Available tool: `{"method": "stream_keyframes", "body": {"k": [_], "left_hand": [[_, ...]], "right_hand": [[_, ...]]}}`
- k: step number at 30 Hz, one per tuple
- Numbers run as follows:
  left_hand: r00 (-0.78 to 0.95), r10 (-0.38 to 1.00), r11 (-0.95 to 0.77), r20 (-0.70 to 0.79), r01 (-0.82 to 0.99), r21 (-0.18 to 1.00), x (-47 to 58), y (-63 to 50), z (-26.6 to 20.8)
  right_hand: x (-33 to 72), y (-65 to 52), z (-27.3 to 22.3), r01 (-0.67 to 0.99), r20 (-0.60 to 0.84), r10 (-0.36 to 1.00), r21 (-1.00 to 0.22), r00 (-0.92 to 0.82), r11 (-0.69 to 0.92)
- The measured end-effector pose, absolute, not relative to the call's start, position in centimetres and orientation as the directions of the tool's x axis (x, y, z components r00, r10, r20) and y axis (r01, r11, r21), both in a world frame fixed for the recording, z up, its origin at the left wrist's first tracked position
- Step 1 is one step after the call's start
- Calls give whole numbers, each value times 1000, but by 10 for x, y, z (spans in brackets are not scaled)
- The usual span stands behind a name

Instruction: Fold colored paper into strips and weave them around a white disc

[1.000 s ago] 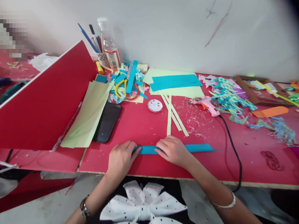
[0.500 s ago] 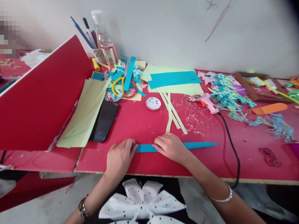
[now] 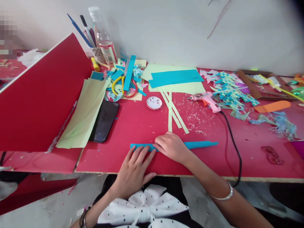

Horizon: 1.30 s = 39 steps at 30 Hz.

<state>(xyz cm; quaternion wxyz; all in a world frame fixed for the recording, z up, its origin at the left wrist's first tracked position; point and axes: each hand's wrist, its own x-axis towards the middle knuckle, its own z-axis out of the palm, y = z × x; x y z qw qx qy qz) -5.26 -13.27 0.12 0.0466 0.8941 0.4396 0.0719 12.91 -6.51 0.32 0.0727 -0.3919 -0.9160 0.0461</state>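
Observation:
A blue paper strip [image 3: 199, 144], apparently folded lengthwise, lies across the table close to its front edge. My left hand [image 3: 134, 166] rests with spread fingers on the strip's left part, pressing it flat, thumb apart. My right hand [image 3: 172, 147] has its fingers curled down on the middle of the strip, close beside the left fingertips. Just beyond the right hand lie several narrow pale green paper strips [image 3: 175, 111]. Its fingertips partly hide the blue paper.
A pink glue gun [image 3: 209, 100] with a black cord lies right of a round white lid [image 3: 154, 103]. Left are a phone [image 3: 106, 122], pale green sheets [image 3: 82, 117] and a red board [image 3: 45, 101]. Scissors [image 3: 129, 85] sit among paper scraps behind. Woven paper pieces [image 3: 231, 87] lie right.
My left hand has let go of the strip's left end and opened, its fingers now spread flat on the paper nearer the right hand. The right hand stays on the strip.

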Motion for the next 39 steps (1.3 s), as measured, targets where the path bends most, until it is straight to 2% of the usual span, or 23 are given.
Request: {"method": "stream_keyframes", "body": {"k": [7,13,20,27,39], "left_hand": [[544,831,-555,116,824,112,-46,-136,1],[529,842,-539,110,835,108,-45,-138,2],[521,849,-526,88,849,53,-42,-139,3],[494,868,-497,57,864,78,-42,-141,2],[493,866,-498,81,865,53,-38,-142,0]], "right_hand": [[131,-71,0,778,135,781,-86,-609,622],[151,-76,2,734,173,753,-172,-634,657],[160,-73,-1,738,157,754,-153,-638,657],[157,-72,-5,774,189,789,-160,-585,613],[159,-75,-8,777,208,802,-202,-560,596]]}}
